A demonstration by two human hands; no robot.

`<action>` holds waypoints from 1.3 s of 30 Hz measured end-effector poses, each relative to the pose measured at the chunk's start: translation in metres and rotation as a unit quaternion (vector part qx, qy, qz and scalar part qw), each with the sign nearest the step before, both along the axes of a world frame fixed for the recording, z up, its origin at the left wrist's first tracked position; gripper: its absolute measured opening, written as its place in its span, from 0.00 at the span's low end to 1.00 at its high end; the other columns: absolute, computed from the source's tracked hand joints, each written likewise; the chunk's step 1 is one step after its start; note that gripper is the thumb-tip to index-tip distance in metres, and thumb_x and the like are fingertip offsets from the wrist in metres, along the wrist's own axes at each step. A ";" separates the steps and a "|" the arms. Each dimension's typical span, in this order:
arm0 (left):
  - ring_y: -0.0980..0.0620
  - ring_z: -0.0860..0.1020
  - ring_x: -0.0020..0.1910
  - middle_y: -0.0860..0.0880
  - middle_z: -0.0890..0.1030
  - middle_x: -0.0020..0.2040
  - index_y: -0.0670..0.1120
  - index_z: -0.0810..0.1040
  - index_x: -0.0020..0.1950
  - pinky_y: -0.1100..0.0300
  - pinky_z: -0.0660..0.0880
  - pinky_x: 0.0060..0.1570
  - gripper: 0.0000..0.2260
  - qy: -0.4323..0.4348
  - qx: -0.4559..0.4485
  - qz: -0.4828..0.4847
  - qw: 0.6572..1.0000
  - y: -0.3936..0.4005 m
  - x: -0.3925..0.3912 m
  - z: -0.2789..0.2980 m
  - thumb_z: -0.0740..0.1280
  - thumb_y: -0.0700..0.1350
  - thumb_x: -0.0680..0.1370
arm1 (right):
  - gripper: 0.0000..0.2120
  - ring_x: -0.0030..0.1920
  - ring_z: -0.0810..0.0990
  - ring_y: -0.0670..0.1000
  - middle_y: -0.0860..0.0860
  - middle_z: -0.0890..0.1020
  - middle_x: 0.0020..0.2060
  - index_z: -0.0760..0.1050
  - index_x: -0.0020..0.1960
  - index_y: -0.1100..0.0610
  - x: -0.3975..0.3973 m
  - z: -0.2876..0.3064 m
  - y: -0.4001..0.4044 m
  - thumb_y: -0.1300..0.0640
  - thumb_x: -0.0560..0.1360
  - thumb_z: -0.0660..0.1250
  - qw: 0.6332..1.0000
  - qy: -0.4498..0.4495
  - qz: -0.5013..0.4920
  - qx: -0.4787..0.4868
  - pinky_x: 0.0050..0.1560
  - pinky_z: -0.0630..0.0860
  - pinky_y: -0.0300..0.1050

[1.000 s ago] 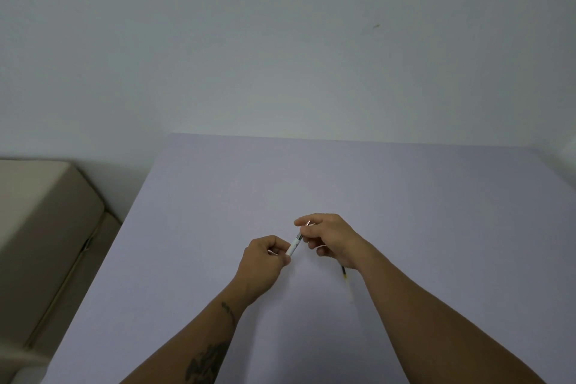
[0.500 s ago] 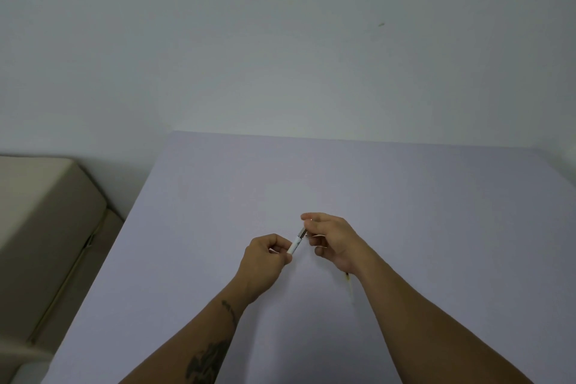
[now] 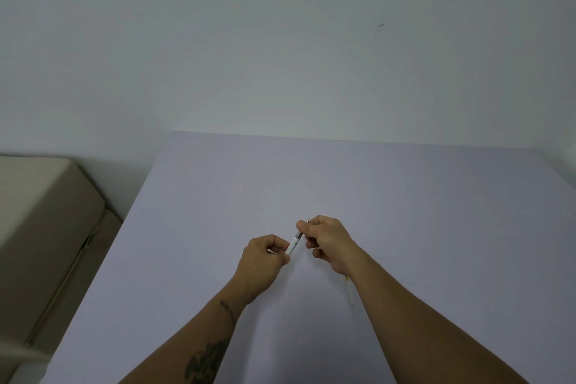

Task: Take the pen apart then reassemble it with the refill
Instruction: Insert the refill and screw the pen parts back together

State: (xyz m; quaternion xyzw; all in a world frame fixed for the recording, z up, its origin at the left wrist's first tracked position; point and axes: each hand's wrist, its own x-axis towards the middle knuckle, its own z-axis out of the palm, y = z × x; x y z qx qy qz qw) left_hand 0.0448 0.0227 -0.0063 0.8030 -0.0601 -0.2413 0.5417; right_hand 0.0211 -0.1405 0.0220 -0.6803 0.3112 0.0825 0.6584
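Two hands grip white pen (image 3: 294,244): left hand (image 3: 261,262) barrel, right hand (image 3: 330,241) tip; no legible writing.

pale lilac table (image 3: 405,196), beige cushioned seat (image 3: 37,212), plain wall (image 3: 280,40)

Dim, flat, even light, bluish-grey cast. No glare. Wall (image 3: 280,40) brightest near its middle, darker toward the corners. Worktop (image 3: 405,196) carries only faint soft shadows under the forearms. Wide-angle bend at the edges; lower left corner smeared. Pen (image 3: 294,242) small, slightly soft.
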 end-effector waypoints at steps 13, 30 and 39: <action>0.50 0.75 0.37 0.49 0.79 0.37 0.45 0.83 0.43 0.56 0.75 0.40 0.07 0.004 -0.006 -0.002 1.000 -0.002 -0.005 0.002 0.68 0.35 0.73 | 0.08 0.33 0.73 0.48 0.51 0.76 0.33 0.77 0.39 0.58 -0.006 -0.002 0.003 0.59 0.76 0.70 0.998 0.006 -0.038 0.049 0.33 0.72 0.42; 0.49 0.75 0.38 0.49 0.78 0.38 0.44 0.84 0.45 0.55 0.75 0.42 0.06 -0.008 -0.001 -0.004 1.000 -0.009 -0.002 0.010 0.68 0.35 0.74 | 0.07 0.35 0.75 0.48 0.52 0.77 0.38 0.82 0.43 0.58 -0.007 0.003 -0.006 0.61 0.78 0.68 0.993 -0.012 -0.030 0.110 0.34 0.72 0.42; 0.50 0.77 0.39 0.50 0.79 0.38 0.46 0.83 0.44 0.52 0.78 0.45 0.06 -0.012 0.008 -0.005 1.000 -0.008 0.001 0.008 0.69 0.37 0.74 | 0.06 0.37 0.75 0.50 0.51 0.79 0.38 0.83 0.49 0.58 -0.009 0.004 -0.006 0.60 0.78 0.67 0.992 -0.013 -0.008 0.123 0.36 0.72 0.43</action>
